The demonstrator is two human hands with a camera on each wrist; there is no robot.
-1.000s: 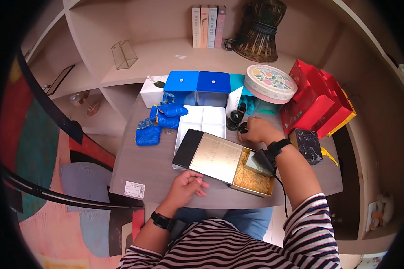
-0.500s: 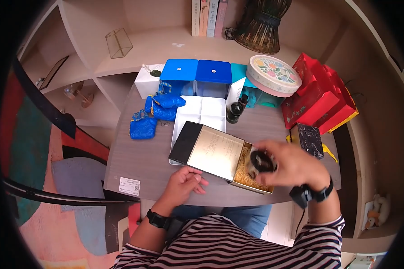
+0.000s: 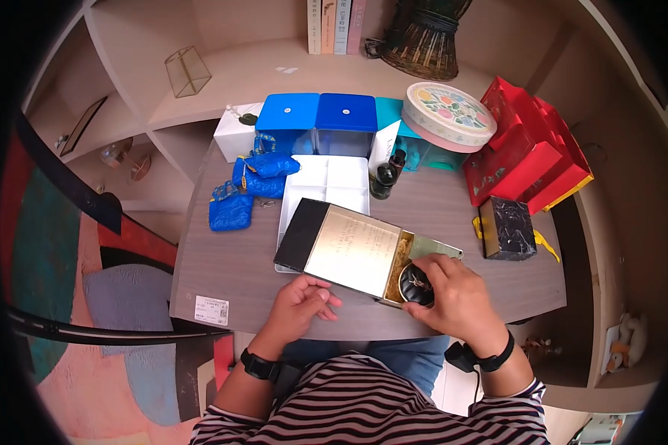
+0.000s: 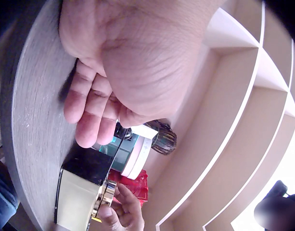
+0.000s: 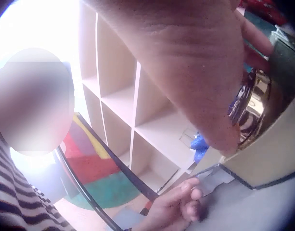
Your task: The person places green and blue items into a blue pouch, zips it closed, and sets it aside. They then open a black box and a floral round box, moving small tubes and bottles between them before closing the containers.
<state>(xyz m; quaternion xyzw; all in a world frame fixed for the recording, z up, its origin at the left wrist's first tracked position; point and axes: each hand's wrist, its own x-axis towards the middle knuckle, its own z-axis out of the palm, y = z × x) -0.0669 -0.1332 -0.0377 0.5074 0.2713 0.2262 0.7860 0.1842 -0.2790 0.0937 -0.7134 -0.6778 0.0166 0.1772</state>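
My right hand (image 3: 456, 297) grips a round jar (image 3: 416, 283) with a black lid and a gold rim, thumb on one side and fingers on the other. The jar sits low in the right half of an open gift box, over yellow shredded paper (image 3: 398, 268). A greenish-gold square piece (image 3: 432, 249) lies behind it in the same half. The box's lid (image 3: 355, 252), gold inside with a black band, is folded out to the left. My left hand (image 3: 300, 302) lies loosely curled and holds nothing, near the lid's front edge. In the right wrist view the jar's gold side (image 5: 255, 108) shines beside my fingers.
Under the lid's left end is a white divided tray (image 3: 286, 222). Blue pouches (image 3: 230, 213) lie left, and dark bottles (image 3: 384, 180) stand behind. Further back are blue-lidded boxes (image 3: 346, 111), an oval floral tin (image 3: 449, 115) and red bags (image 3: 523, 156); a black marbled box (image 3: 507, 228) is at right.
My right hand has carried the round jar from beside the dark bottles toward me and down into the box's right half. My left hand has stayed by the lid. The view has shifted slightly.
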